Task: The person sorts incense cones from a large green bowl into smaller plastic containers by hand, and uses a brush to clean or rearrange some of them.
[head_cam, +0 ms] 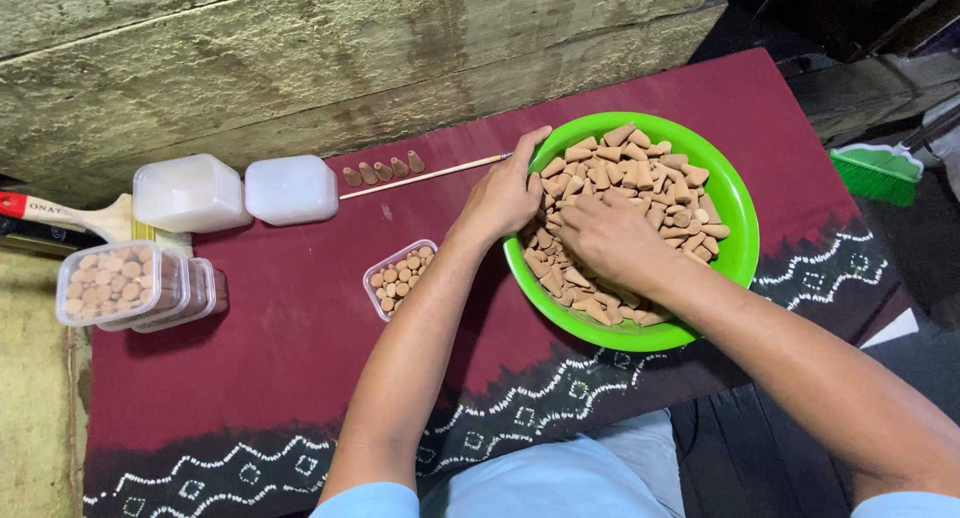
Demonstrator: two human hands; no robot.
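Head camera looks down as both hands dig into brown cones (pixel 640 193) heaped in a green bowl (pixel 735 253) right of centre, left hand (pixel 505 196) curled loosely on the rim steadying it, right hand (pixel 608 236) fingers bent among cones, any grasp hidden, a small open box (pixel 400 278) within reach just left.

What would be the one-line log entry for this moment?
left hand: on rim of green bowl | right hand: in brown cones | small open box: partly filled, left of bowl

Looks like a small home craft workshop, though little of the room shows. Low bench (pixel 300 348) under maroon batik cloth against a rough wooden wall (pixel 300 68); green bowl (pixel 740 228) of brown cones, filled plastic boxes (pixel 120 283).
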